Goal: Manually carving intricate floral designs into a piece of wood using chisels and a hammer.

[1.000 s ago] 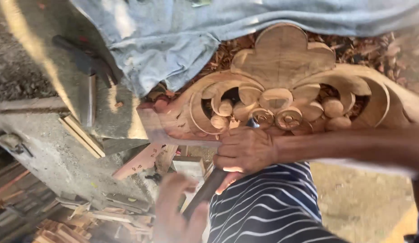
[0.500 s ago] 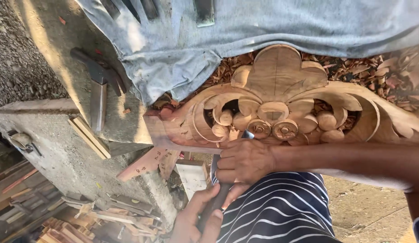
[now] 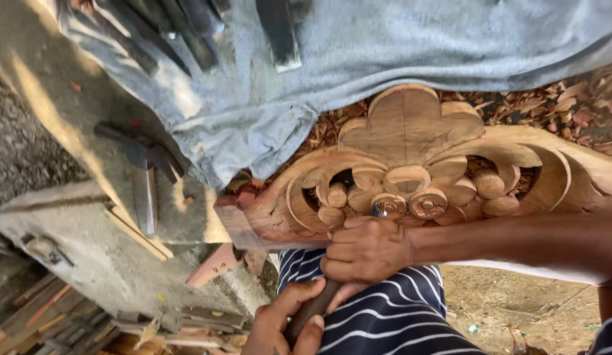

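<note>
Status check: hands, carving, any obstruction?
Both hands, left hand and right hand, grip the chisel. Tip on wooden carving. Nothing blocking.

- A large pale-brown carved wooden ornament with scrolls and a leaf crest lies on the grey concrete surface, partly over a grey-blue cloth.
- Reddish wood chips are strewn beside the crest.
- The right hand is closed around a dark-handled carving chisel, fingers pressed against the ornament's lower edge; the metal tip shows just at a round scroll.
- The left hand grips the chisel's handle end lower down.
- Dark-and-white striped fabric sits beneath both hands.
- A dark hammer lies well apart on the surface.
- Several dark tool handles rest on the cloth.
</note>
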